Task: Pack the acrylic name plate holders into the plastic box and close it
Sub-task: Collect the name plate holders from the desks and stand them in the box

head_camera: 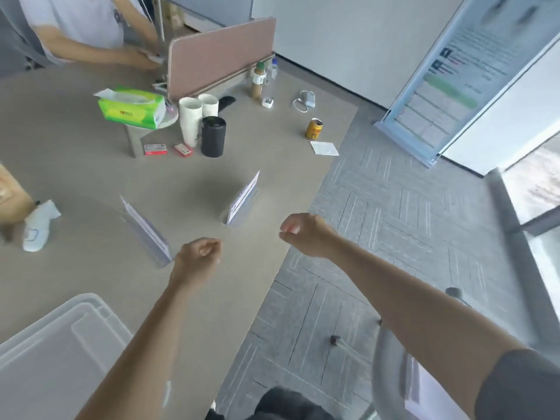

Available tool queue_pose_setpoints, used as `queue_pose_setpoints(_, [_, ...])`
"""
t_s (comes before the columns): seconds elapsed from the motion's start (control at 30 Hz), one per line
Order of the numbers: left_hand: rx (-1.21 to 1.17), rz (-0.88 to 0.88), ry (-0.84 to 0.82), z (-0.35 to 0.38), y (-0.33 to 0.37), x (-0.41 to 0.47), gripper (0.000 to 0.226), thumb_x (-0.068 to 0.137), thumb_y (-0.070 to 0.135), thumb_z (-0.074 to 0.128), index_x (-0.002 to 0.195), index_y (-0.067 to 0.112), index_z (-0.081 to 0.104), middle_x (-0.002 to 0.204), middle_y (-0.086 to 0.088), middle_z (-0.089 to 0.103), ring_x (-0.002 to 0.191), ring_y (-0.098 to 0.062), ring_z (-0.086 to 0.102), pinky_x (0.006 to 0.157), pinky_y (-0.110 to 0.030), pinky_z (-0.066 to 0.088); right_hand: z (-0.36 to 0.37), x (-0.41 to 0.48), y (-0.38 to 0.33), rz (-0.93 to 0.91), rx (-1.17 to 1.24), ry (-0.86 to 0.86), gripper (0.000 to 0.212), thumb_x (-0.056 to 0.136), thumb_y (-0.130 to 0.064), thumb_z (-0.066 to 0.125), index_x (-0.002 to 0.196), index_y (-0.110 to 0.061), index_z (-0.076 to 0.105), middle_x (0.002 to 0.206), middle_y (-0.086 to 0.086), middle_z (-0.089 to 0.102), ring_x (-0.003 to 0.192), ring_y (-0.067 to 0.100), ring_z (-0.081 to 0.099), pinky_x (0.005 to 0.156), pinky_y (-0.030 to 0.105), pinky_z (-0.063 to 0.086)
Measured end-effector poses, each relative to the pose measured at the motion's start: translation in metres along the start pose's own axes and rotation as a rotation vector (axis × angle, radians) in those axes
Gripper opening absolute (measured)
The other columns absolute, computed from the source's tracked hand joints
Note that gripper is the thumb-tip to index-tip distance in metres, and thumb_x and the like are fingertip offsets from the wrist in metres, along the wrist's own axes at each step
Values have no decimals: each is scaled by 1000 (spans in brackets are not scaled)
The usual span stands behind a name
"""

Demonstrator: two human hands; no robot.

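- Both arms reach out over the grey table (91, 165), and both hands are empty.
- The left hand (198, 253) hovers low above the tabletop, fingers curled loosely inward into a soft fist, gripping nothing.
- The right hand (306, 234) hangs past the table's edge, above the grey carpet (378, 222), fingers likewise curled in, thumb against them, nothing between them.
- Just left of the left hand stands one acrylic name plate holder (147, 231), upright on the table, its near corner close to the knuckles but apart from them.
- Between the two hands and a little beyond them stands the second name plate holder (244, 197), upright too, near the table's edge, untouched.
- The plastic box (57, 350) sits behind the left hand, beside the left forearm at the near corner of the table, translucent, lid on top.
- Well beyond the hands: a black cylindrical container (213, 136), a stack of white paper cups (190, 119), a green tissue pack (133, 107) and two small red boxes (155, 149).
- Farther out, ahead of the right hand, a gold drink can (314, 128) stands beside a flat white packet (324, 147).
- Far left of the left hand lies a crumpled white item (38, 227); blur keeps me from naming it.
- Across the table another person (81, 28) works with both hands behind a pink divider (221, 56).
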State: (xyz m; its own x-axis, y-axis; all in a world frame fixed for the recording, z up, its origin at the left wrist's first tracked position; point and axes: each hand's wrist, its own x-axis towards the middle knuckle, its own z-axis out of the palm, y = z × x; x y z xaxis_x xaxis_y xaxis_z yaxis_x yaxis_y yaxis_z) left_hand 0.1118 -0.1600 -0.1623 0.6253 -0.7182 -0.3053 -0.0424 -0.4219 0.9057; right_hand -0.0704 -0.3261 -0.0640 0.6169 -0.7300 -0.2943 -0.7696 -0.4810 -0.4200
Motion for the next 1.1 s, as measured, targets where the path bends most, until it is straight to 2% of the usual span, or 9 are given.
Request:
queue_pose_setpoints(0.1, [-57, -60, 25, 12, 1, 29, 13, 71, 45, 59, 77, 41, 70, 81, 6, 73, 84, -19, 71, 77, -42, 58, -11, 45, 5, 4, -16, -29, 24, 93, -37, 60, 110, -22, 68, 112, -3, 67, 82, 12, 59, 55, 16, 39])
queue_pose_setpoints(0.2, [-55, -137, 162, 20, 6, 58, 12, 80, 41, 61, 85, 33, 69, 89, 4, 73, 89, -18, 68, 78, -33, 54, -18, 101, 12, 34, 27, -38, 22, 92, -36, 59, 108, -24, 68, 109, -7, 66, 71, 9, 60, 56, 20, 43])
queue_pose_setpoints(0.33, [11, -126, 263, 43, 15, 103, 22, 87, 29, 65, 107, 19, 66, 100, 4, 68, 90, -9, 63, 79, -21, 42, -9, 192, 28, 19, 29, -65, 29, 91, -37, 60, 116, -24, 64, 115, -4, 64, 91, 18, 62, 71, 23, 43])
queue_pose_setpoints(0.47, [173, -180, 210, 64, 19, 146, 28, 84, 38, 68, 110, 29, 67, 115, 10, 68, 109, -7, 62, 88, -23, 45, 14, 278, 48, -53, -37, -80, 45, 94, -35, 56, 135, -21, 48, 131, 4, 55, 117, 25, 54, 88, 32, 43])
queue_pose_setpoints(0.53, [223, -256, 201, 73, 24, 156, 38, 81, 41, 70, 117, 33, 64, 121, 14, 65, 116, -9, 58, 93, -28, 45, 20, 308, 55, -85, -15, -81, 50, 94, -33, 56, 139, -23, 39, 135, 5, 49, 120, 28, 52, 88, 34, 42])
queue_pose_setpoints(0.63, [297, -342, 237, 86, 31, 165, 46, 80, 40, 72, 125, 35, 60, 128, 15, 61, 120, -12, 55, 87, -23, 39, 21, 345, 64, -177, -59, -150, 54, 95, -32, 56, 144, -28, 34, 140, 4, 43, 121, 30, 51, 93, 38, 43])
queue_pose_setpoints(0.7, [314, -387, 236, 96, 36, 175, 43, 82, 38, 70, 124, 34, 61, 125, 13, 62, 114, -14, 58, 80, -20, 37, 20, 366, 68, -280, -127, -205, 46, 96, -29, 56, 140, -29, 43, 140, 2, 45, 123, 29, 50, 95, 37, 45])
queue_pose_setpoints(0.83, [388, -403, 317, 107, 42, 188, 17, 90, 27, 57, 102, 23, 69, 97, -3, 69, 91, -24, 60, 66, -24, 36, 16, 395, 70, -463, -207, -278, 23, 92, -32, 63, 114, -26, 65, 123, -3, 63, 111, 23, 59, 87, 32, 48])
queue_pose_setpoints(1.1, [379, -388, 502, 85, 48, 152, 19, 90, 27, 60, 106, 26, 70, 95, -3, 70, 89, -24, 62, 61, -24, 34, 4, 390, 36, -764, -137, -319, 23, 84, -34, 74, 98, -16, 72, 99, 0, 66, 102, 25, 57, 83, 39, 51])
